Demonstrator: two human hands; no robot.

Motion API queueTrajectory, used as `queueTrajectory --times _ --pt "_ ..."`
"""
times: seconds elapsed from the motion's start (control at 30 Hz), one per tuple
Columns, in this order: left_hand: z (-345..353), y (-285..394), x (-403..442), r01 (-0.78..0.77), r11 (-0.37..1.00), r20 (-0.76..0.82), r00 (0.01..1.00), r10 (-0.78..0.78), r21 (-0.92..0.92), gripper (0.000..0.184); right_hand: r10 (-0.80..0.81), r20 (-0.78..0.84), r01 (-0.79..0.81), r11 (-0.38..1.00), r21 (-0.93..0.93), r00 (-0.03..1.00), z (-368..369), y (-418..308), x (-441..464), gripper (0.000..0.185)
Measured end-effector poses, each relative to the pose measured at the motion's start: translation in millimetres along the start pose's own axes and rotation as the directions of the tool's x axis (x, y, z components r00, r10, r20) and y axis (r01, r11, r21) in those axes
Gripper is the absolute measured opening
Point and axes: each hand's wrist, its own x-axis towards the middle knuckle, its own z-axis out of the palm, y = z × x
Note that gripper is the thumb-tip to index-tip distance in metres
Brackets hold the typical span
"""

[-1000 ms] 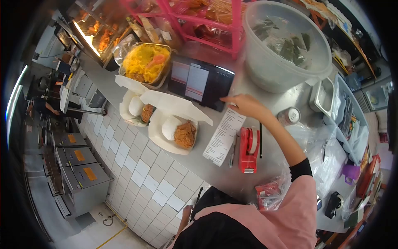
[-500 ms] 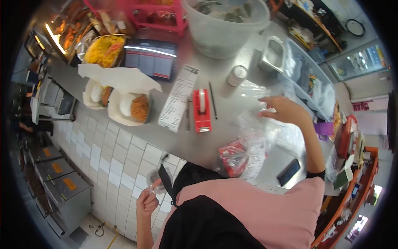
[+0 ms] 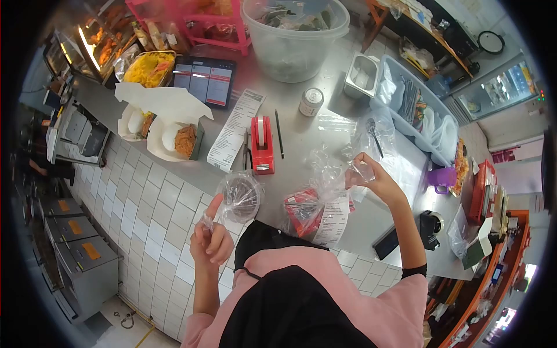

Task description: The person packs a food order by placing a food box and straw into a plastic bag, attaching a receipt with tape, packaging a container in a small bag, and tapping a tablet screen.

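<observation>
My left hand [image 3: 212,239] is closed on the gathered end of a clear plastic bag [image 3: 241,196] with a round container inside, at the counter's front edge. One finger points out. My right hand [image 3: 374,177] pinches the top of another clear bag [image 3: 325,185], which holds a red packet [image 3: 304,211]. A printed slip [image 3: 333,220] lies against that bag. Left of it are a red tape dispenser [image 3: 263,148], a pencil [image 3: 279,133] and a long receipt [image 3: 237,130]. Two open boxes with rice and fried chicken [image 3: 185,140] stand farther left, below a tablet [image 3: 203,81].
A large clear tub [image 3: 293,52] stands at the back beside a pink rack [image 3: 217,29]. A can [image 3: 311,102], a metal tray [image 3: 361,74] and a blue basket [image 3: 415,110] are at the right. A phone [image 3: 385,242] lies near the front edge.
My right hand has gone from the tablet to the bag with the red packet and gripped it. My left hand has risen to the counter edge with its bag. The view has shifted.
</observation>
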Motion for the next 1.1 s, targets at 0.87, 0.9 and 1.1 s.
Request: queueTrajectory --times 0.87,0.9,1.1 --pt "37.3 -34.9 30.8 0.143 0.535 -0.205 0.977 0.057 0.832 0.085 -0.221 0.473 0.319 0.938 -0.136 0.853 24.0 -0.6 42.3 0.023" --pt "41.8 -45.1 46.3 0.137 0.396 -0.157 0.987 0.020 0.908 0.097 -0.224 0.460 0.319 0.937 -0.139 0.859 29.9 -12.3 24.2 0.023" --pt "45.2 -110.7 101.2 0.083 0.339 -0.043 0.991 -0.123 0.937 0.109 -0.362 0.169 0.399 0.826 -0.397 0.917 56.3 -23.1 -15.9 0.034"
